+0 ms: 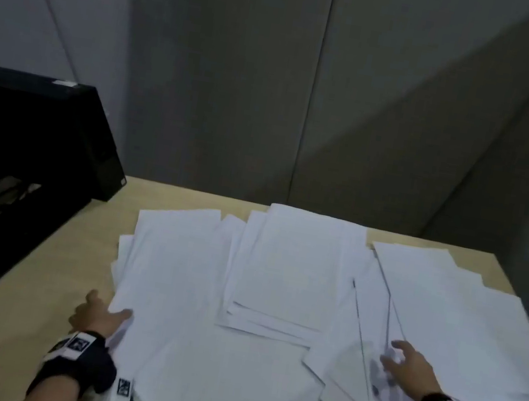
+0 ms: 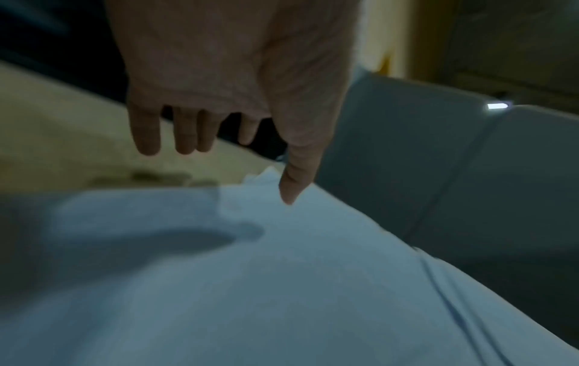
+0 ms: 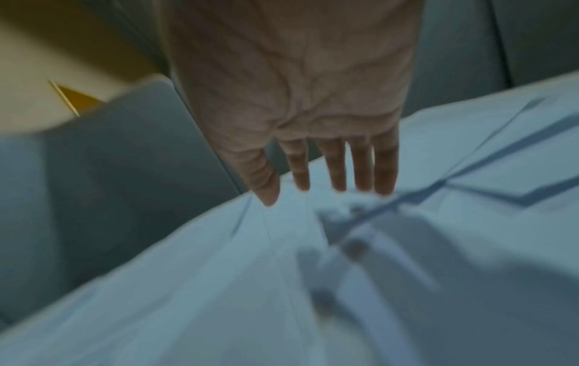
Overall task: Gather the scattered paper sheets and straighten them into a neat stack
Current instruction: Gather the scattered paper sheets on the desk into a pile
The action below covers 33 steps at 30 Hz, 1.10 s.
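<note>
The paper sheets [image 1: 289,273] are spread all over the near half of the bench [image 1: 45,287], fanned out in maybe three loose overlapping piles: one on the left, a squarer batch in the middle toward the back, and a messy fan on the right with a few edges lifted. Plain office paper, so I'd expect it to be light, floppy and slick sheet-on-sheet (it'll skate around if you push from one side only). Best bet is probably sweeping in from the outer edges with flat palms, then pinching the bundle by its long sides and tapping it square on the bench.

The left hand [image 1: 101,315] sits at the left pile's near edge, fingers loose, thumb tip touching the top sheet, gripping nothing. The right hand [image 1: 411,367] is spread flat, fingertips [image 3: 336,184] on the right fan. A black crate [image 1: 16,161] sits off to the left.
</note>
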Available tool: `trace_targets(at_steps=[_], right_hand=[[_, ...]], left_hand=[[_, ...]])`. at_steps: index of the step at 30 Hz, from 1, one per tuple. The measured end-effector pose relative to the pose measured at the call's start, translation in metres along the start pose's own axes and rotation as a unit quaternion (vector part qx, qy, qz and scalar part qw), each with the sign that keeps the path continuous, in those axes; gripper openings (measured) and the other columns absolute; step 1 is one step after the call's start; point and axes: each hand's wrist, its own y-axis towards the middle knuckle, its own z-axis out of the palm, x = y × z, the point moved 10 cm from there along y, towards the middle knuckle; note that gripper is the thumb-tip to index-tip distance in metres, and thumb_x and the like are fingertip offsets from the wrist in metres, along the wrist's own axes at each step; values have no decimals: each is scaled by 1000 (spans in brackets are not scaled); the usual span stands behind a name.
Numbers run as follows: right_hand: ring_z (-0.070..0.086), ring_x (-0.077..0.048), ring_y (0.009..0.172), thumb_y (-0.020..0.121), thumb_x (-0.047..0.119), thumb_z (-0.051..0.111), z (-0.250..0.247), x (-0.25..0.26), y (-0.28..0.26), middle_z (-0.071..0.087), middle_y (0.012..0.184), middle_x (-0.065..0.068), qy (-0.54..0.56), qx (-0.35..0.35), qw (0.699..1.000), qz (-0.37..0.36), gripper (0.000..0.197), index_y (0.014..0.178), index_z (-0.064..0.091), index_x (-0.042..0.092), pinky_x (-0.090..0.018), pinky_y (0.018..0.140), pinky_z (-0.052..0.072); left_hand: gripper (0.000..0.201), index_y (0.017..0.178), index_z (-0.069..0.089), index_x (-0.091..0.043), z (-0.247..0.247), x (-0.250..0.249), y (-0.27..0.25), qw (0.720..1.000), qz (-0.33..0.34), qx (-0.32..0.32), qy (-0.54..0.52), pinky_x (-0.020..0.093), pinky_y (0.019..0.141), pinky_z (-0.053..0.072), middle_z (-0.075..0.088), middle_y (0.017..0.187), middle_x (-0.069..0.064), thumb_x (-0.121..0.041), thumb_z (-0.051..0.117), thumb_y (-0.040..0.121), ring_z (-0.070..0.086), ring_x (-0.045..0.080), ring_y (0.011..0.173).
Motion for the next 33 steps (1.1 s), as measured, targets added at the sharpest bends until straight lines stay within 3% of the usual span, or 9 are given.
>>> trace_targets(at_steps=[4, 8, 11, 15, 18, 25, 28, 31, 33], right_hand=[[40, -37, 126, 81, 50, 58, 19, 7, 12, 42, 136, -21, -77, 23, 995, 53, 73, 138, 33, 12, -43, 103, 35], [26, -39, 131, 77, 64, 53, 37, 15, 8, 25, 145, -17, -148, 30, 986, 73, 82, 141, 23, 23, -51, 103, 31], [23, -39, 133, 77, 64, 52, 44, 21, 9, 20, 148, -17, -157, 27, 984, 76, 82, 142, 22, 23, -53, 104, 29], [28, -39, 130, 80, 61, 51, 49, 32, 8, 23, 146, -15, -169, 23, 983, 62, 74, 139, 27, 23, -52, 103, 31], [28, -40, 130, 81, 61, 48, 58, 43, 4, 19, 150, -13, -185, 36, 981, 46, 72, 139, 26, 26, -51, 103, 31], [38, -35, 125, 77, 65, 49, 57, 77, 1, 32, 144, -9, -214, 32, 976, 5, 72, 135, 31, 27, -49, 100, 32], [26, -36, 135, 67, 67, 60, 61, 95, 3, 18, 152, -10, -233, 49, 970, -41, 96, 142, 15, 29, -54, 103, 29], [5, -40, 142, 61, 62, 68, 88, 113, 0, -4, 158, -8, -278, 110, 949, -99, 113, 145, -3, 37, -61, 109, 21], [-6, -44, 142, 61, 57, 71, 102, 116, -1, -14, 157, -10, -290, 153, 939, -100, 117, 145, -9, 38, -64, 110, 15]], left_hand=[[99, 144, 9, -1, 7, 6, 11, 995, -65, 11, -80, 49, 104, 35, 31, 146, 29, -25, 75, 74, 36, 45, 130], [83, 136, 22, 8, 22, 3, 18, 988, -82, 29, -126, 46, 101, 38, 37, 143, 28, -19, 72, 77, 43, 43, 126], [72, 125, 42, 11, 35, -2, 28, 977, -87, 64, -183, 46, 98, 45, 51, 131, 22, -16, 78, 69, 55, 40, 113], [31, 107, 58, 11, 56, -35, 17, 957, -60, 159, -235, 32, 82, 53, 53, 124, 17, -1, 66, 79, 68, 31, 93], [44, 124, 49, 10, 63, -61, 12, 946, -28, 195, -259, 44, 97, 41, 51, 131, 28, 7, 59, 82, 53, 43, 118], [72, 126, 45, -1, 87, -50, 67, 938, -1, 181, -294, 57, 98, 43, 56, 128, 22, 1, 79, 62, 58, 38, 112], [69, 123, 48, 2, 80, -54, 50, 934, -28, 194, -299, 55, 96, 46, 60, 122, 21, 1, 79, 62, 60, 37, 107], [45, 118, 55, 5, 82, -70, 4, 921, -49, 268, -278, 50, 100, 43, 62, 115, 22, 3, 68, 76, 59, 38, 109], [44, 118, 55, 5, 88, -69, -3, 917, -51, 294, -264, 52, 102, 42, 62, 118, 24, 1, 67, 76, 58, 39, 111]])
